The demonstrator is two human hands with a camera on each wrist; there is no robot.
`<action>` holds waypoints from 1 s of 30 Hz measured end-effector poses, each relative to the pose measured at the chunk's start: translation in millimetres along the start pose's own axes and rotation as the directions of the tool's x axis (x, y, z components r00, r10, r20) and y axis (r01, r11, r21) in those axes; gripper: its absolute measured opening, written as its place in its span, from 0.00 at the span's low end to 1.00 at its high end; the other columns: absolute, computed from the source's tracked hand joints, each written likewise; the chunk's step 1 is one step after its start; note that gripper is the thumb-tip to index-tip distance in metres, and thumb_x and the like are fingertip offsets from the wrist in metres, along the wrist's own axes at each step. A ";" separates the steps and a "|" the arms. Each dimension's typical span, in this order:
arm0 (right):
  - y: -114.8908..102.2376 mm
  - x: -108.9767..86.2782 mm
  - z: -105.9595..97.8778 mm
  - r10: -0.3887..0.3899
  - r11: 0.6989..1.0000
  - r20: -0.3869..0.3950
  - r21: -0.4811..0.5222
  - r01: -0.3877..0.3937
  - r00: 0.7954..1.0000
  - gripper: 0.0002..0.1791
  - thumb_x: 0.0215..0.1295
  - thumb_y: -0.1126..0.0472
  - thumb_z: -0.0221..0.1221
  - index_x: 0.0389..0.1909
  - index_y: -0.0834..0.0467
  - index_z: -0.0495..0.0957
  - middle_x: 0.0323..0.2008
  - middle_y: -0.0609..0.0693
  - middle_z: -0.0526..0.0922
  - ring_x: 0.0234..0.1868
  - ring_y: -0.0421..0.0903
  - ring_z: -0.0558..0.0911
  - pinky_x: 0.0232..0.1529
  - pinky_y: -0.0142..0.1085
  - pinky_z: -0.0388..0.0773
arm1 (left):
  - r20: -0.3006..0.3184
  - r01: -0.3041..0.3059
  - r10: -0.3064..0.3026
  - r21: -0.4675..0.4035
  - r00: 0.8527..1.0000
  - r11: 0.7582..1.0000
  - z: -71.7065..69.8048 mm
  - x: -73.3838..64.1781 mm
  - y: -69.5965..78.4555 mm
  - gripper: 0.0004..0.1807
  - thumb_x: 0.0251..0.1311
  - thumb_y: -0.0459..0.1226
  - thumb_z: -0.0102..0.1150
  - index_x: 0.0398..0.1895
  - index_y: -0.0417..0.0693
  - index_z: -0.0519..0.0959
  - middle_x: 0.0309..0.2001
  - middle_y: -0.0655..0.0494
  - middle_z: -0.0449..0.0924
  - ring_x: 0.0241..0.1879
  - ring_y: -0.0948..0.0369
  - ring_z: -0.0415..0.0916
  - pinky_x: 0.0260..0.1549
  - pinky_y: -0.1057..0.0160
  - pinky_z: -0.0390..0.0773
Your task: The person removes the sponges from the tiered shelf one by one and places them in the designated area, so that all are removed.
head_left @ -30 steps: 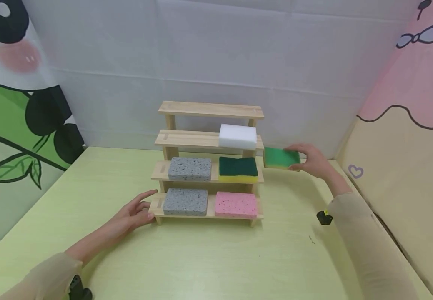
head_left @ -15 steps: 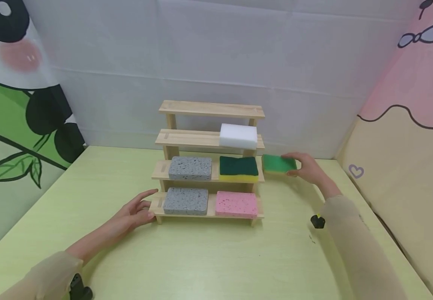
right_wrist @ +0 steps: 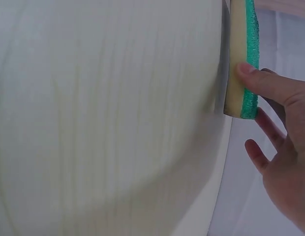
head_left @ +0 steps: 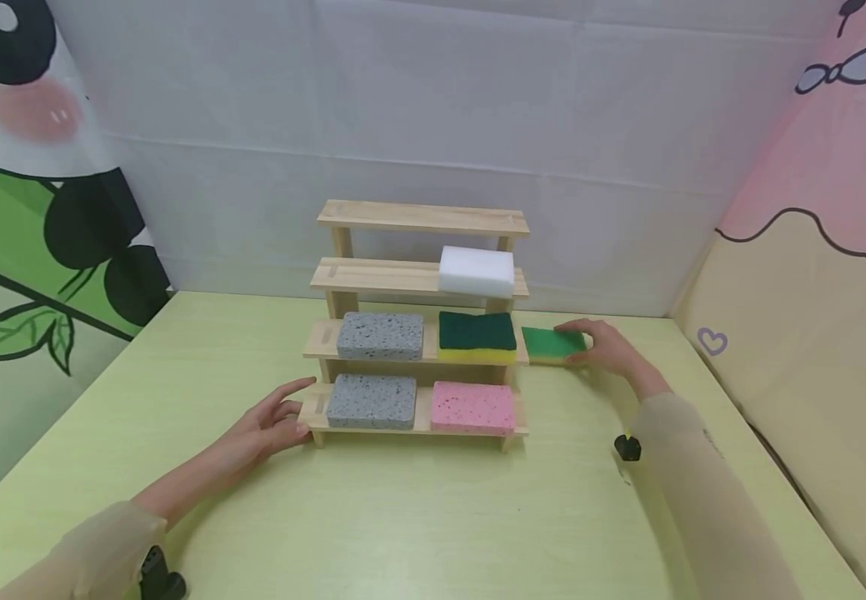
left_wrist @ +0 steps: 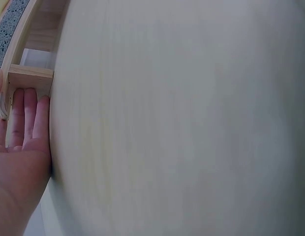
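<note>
My right hand (head_left: pixel 603 346) pinches a green-topped sponge (head_left: pixel 551 343) by its right end, just right of the wooden tiered rack (head_left: pixel 421 215). In the right wrist view my thumb presses the edge of the sponge (right_wrist: pixel 239 93), which has a pale tan layer and a green scouring layer, low over the table. My left hand (head_left: pixel 266 423) touches the left end of the rack's lowest tier. Its straight fingers (left_wrist: pixel 29 115) reach to the wooden end piece (left_wrist: pixel 30 77) in the left wrist view. A grey speckled sponge (head_left: pixel 371 402) and a pink sponge (head_left: pixel 473 408) lie on that tier.
The tier above bears another grey sponge (head_left: pixel 380 336) and a dark green and yellow sponge (head_left: pixel 477 337). A white sponge (head_left: pixel 476 272) sits on the third tier. A white sheet (head_left: pixel 433 100) hangs behind the table (head_left: pixel 417 517), with a printed panel at each side.
My right hand has lowered the green-topped sponge toward the table, shifting slightly left, closer to the rack. The left hand stays where it was.
</note>
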State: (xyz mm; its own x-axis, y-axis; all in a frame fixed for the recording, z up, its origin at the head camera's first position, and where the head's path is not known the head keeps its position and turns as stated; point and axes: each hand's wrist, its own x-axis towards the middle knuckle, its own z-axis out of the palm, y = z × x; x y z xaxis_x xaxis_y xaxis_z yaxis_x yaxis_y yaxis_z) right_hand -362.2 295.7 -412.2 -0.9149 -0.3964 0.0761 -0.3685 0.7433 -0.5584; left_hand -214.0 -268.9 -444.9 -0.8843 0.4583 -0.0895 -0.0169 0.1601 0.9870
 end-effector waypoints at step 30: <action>-4.4 5.7 -4.0 0.041 0.999 0.142 -0.027 -0.037 0.989 0.34 0.58 0.64 0.67 0.67 0.61 0.70 0.69 0.70 0.65 0.71 0.70 0.61 0.70 0.67 0.55 | -0.003 0.005 -0.005 0.008 1.000 1.000 -1.8 2.7 -3.5 0.37 0.73 0.36 0.48 0.79 0.58 0.44 0.58 0.58 0.75 0.56 0.65 0.78 0.55 0.70 0.77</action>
State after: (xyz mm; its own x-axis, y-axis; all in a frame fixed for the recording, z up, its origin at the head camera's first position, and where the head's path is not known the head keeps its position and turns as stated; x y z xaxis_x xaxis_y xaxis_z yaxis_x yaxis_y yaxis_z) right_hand -366.4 292.3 -406.0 -0.8964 -0.4385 -0.0652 -0.3383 0.7718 -0.5384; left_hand -217.2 -269.8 -448.3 -0.8854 0.4552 -0.0937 -0.0172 0.1694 0.9854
